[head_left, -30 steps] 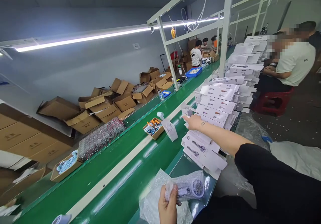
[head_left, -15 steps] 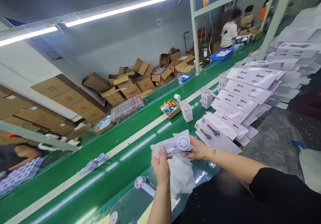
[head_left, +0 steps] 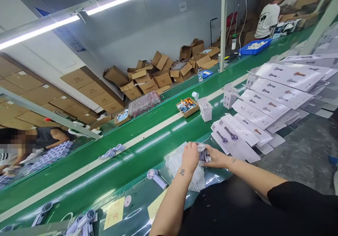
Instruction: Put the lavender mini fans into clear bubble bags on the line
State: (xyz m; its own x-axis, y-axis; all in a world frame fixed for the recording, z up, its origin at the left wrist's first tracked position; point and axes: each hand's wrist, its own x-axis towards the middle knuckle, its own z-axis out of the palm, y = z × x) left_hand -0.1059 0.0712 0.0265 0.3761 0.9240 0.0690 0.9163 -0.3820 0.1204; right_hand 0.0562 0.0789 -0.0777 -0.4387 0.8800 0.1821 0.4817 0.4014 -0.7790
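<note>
Fan (head_left: 203, 155), lilac and in clear wrap, is held between our left hand (head_left: 190, 155) and our right hand (head_left: 215, 157), over bubble-wrap sheets (head_left: 197, 180) on the near worktop (head_left: 139, 204); the left curls its fingers over the wrap, the right grips from the other side; our fingers hide most of the fan. A second fan (head_left: 158, 179) lies unwrapped just left of the sheets; nearer to us we see yellow notes (head_left: 114, 213) and a round pink piece (head_left: 127, 200); more fans (head_left: 83, 222) lie at the near left. To our right, printed boxes (head_left: 282, 100) lie in overlapping rows; left of them stand two small white boxes (head_left: 206, 112), and beside these a cardboard tray (head_left: 192, 112) holds orange and blue pieces (head_left: 186, 104). Lilac parts (head_left: 113, 151) sit farther left on a pale strip (head_left: 150, 132); at the far left a person (head_left: 49, 137) bends over rows of lilac pieces (head_left: 52, 156); at the far right, a blue tray (head_left: 249, 50) holds white pieces (head_left: 255, 45).
</note>
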